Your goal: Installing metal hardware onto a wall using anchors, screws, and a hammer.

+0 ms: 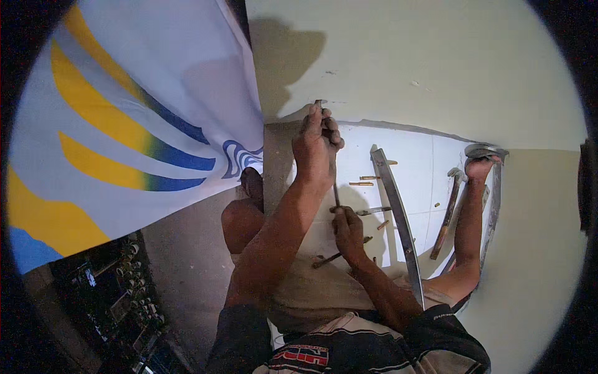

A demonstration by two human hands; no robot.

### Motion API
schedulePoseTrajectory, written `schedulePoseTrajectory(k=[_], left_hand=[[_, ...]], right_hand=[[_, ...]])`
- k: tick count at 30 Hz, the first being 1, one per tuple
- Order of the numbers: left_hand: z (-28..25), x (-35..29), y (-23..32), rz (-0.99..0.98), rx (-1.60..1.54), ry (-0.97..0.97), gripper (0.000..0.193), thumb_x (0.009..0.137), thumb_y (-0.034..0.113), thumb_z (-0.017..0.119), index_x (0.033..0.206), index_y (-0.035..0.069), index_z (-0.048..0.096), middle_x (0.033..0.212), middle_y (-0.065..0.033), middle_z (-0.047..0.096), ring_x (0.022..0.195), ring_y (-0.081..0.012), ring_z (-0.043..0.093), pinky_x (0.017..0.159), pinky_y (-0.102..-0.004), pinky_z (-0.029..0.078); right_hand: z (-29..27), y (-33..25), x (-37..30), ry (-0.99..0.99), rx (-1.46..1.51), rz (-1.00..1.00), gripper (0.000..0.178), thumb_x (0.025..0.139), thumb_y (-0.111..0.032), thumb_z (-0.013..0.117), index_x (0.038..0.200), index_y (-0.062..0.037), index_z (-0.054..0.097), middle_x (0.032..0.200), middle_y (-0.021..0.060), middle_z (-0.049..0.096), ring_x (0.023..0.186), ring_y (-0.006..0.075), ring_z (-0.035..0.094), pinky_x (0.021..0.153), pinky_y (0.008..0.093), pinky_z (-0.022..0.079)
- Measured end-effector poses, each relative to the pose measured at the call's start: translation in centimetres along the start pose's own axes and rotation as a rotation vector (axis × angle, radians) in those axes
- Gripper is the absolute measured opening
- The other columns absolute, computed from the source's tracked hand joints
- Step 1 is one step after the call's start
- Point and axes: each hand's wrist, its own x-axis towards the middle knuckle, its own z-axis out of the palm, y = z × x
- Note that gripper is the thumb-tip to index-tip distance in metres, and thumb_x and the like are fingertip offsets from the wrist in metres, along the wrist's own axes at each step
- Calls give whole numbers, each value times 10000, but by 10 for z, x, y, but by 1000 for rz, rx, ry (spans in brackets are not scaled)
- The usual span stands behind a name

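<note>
My left hand [316, 140] is raised against the pale wall, its fingers closed around something mostly hidden. A small dark tip [320, 101] pokes out above the fingers, at the wall. Lower down, my right hand [347, 234] is closed on a thin dark rod [337, 190]. That rod rises to my left hand; I cannot tell whether the dark tip belongs to it. Below my right hand lies a dark stick-like tool [326, 260]. Close by on the right is a thin tool with a pale shaft [372, 212].
A long metal bar [397, 215] lies across white tiles [408, 187]. Right of it rests a hammer [446, 218] with a wooden handle; several small brownish pieces [361, 183] are scattered around. My bent legs flank the tiles. A white, yellow and blue cloth [174, 93] hangs at left.
</note>
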Motion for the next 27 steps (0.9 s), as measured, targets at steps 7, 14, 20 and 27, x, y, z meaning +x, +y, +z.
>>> schedulePoseTrajectory(k=[7, 14, 20, 27], left_hand=[[-29, 14, 40, -18, 548, -51, 407, 968, 460, 554, 1051, 74, 650, 884, -41, 681, 664, -130, 617, 621, -284, 488], [-28, 5, 36, 36, 619, -73, 366, 956, 399, 605, 1125, 77, 654, 902, -28, 672, 702, -127, 630, 651, -284, 502], [-28, 2, 37, 15, 543, -154, 306, 961, 371, 613, 1041, 80, 663, 858, 0, 640, 743, -109, 617, 688, -283, 507], [-32, 5, 37, 58, 530, -178, 271, 947, 329, 648, 1019, 69, 675, 874, 1, 637, 749, -100, 592, 708, -264, 492]], right_hand=[[-28, -109, -20, -258, 706, 319, 363, 1036, -381, 463, 1056, -41, 588, 567, -34, 402, 421, 68, 323, 383, 244, 247], [-23, -115, -33, -526, 1102, 490, 402, 1050, -425, 388, 1057, -70, 575, 598, -43, 377, 417, 67, 285, 363, 234, 256], [-17, -117, -40, -558, 1098, 495, 393, 1069, -393, 335, 1073, -72, 561, 599, -42, 382, 416, 58, 290, 352, 226, 260], [2, -103, -36, -821, 1663, 522, 395, 1071, -397, 320, 1052, -76, 549, 602, -38, 408, 398, 65, 311, 348, 235, 305]])
